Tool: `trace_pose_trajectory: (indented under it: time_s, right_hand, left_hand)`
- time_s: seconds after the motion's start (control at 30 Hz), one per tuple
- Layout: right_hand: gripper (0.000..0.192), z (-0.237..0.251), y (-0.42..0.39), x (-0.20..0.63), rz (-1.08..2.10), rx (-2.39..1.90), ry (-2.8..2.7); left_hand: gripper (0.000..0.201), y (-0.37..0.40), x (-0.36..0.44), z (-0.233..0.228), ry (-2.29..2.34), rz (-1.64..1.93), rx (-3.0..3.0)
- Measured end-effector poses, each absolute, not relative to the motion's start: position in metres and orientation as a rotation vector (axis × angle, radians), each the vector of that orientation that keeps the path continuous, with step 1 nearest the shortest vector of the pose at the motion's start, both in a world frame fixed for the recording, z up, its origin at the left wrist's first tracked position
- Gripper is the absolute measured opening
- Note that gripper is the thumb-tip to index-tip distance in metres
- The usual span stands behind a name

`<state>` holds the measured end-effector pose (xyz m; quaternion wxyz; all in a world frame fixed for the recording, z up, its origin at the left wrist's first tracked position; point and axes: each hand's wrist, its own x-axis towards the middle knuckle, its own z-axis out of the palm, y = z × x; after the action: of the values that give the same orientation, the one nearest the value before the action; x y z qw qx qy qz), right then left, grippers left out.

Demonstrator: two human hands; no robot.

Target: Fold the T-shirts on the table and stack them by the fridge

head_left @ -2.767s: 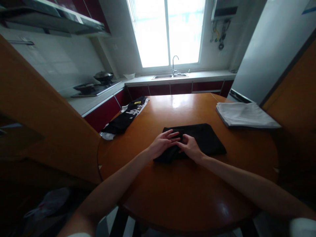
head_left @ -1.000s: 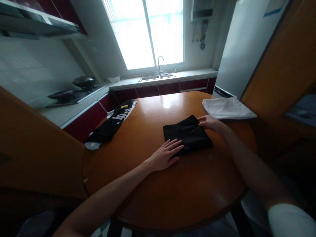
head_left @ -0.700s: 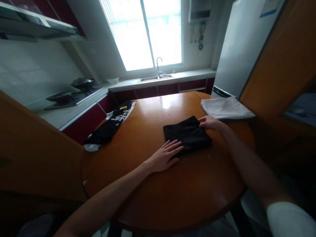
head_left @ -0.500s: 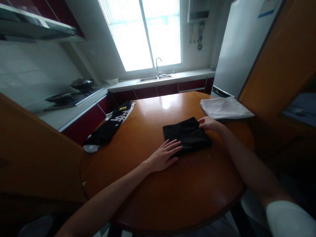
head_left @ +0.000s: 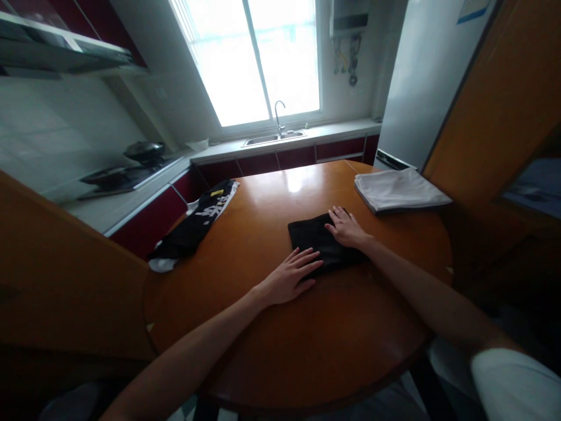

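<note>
A folded black garment (head_left: 307, 231) lies flat on the wooden table (head_left: 263, 222), its exact kind not showing. My left hand (head_left: 291, 277) rests open across its near left corner, fingers spread. Over the far right part of the cloth lies my right hand (head_left: 346, 227), also open, palm down with the fingers stretched out. It hides much of the garment's right side. Both hands seem to touch the cloth, and neither grips it.
On the table's left edge lies a black garment with white lettering (head_left: 205, 216). A folded white cloth stack (head_left: 401, 190) sits at the right, near the fridge (head_left: 432, 82). Behind are a sink (head_left: 263, 140) and, to the left, a stove with pans (head_left: 144, 151).
My right hand has let go of the garment's far right edge and moved left onto its top, fingers now flat. My left hand has stayed in place.
</note>
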<state>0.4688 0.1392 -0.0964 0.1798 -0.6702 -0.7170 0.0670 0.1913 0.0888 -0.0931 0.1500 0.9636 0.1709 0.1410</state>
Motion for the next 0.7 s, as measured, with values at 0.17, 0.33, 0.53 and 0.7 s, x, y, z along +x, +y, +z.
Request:
trace_pose_trajectory:
  time_s: [0.17, 0.33, 0.53, 0.7]
  right_hand:
    - [0.069, -0.111, 0.139, 0.468, 0.188, -2.042, -2.096]
    - [0.070, -0.112, 0.139, 0.469, 0.155, -2.051, -2.082]
    - [0.068, -0.113, 0.140, 0.469, 0.177, -2.047, -2.075]
    - [0.069, -0.112, 0.139, 0.469, 0.178, -2.053, -2.080]
  left_hand:
    - [0.053, 0.088, 0.190, -0.095, 0.530, 0.426, 2.821]
    - [0.051, 0.087, 0.192, -0.097, 0.537, 0.528, 2.798]
    - [0.052, 0.088, 0.195, -0.101, 0.527, 0.803, 2.792]
    - [0.065, 0.078, 0.199, -0.097, 0.551, 0.722, 2.976]
